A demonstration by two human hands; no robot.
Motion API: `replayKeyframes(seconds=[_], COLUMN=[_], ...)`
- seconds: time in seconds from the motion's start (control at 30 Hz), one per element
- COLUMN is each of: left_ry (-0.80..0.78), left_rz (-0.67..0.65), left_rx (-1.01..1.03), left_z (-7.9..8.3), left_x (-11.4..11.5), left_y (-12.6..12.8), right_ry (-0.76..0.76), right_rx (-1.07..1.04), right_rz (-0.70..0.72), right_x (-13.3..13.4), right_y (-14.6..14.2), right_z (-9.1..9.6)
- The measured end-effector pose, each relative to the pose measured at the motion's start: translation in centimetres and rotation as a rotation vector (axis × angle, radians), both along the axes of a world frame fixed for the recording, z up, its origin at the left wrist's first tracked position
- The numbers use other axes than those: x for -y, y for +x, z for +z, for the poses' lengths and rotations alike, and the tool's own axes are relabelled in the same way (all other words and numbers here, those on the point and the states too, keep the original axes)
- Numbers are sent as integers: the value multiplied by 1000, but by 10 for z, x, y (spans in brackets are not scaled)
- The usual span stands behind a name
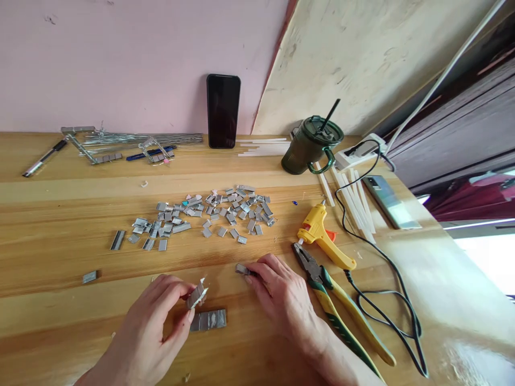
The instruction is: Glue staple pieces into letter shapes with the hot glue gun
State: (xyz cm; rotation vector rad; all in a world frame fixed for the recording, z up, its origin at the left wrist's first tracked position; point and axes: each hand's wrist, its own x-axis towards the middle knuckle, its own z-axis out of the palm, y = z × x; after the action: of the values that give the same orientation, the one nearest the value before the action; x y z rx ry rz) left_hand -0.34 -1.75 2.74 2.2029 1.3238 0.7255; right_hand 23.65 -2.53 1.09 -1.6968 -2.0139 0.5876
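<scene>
Left hand (147, 321) pinches a metal block (195, 297) near a segmented strip (209, 320); right hand (285, 295) grips a metal piece (242, 269), pliers (312, 267) just right; tabletop (52, 327) extends left, its edge well right.

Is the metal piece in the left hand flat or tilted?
Tilted: the left hand pinches the metal piece at a slant, while the metal strip lies flat on the table.

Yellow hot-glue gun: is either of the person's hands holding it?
No, the yellow hot-glue gun lies on the wooden table beside the pliers, apart from both the left hand and right hand.
</scene>
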Motion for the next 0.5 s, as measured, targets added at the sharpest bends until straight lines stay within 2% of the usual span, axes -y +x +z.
replayKeyframes(seconds=[0.17, 0.27, 0.4, 0.5], left_ry=[-20, -76, -172, -188], left_rz=[-19, -27, -31, -33], left_rx=[28, 26, 33, 52], left_z=[3, 3, 1, 3], left_x=[0, 0, 5, 7], left_y=[5, 5, 5, 4], right_ry=[-423, -606, -727, -754], right_rx=[-640, -967, -1225, -1317], right_rz=[-50, -46, -65, -70], right_x=[2, 3, 6, 7], right_y=[5, 6, 3, 0], right_z=[8, 5, -2, -5])
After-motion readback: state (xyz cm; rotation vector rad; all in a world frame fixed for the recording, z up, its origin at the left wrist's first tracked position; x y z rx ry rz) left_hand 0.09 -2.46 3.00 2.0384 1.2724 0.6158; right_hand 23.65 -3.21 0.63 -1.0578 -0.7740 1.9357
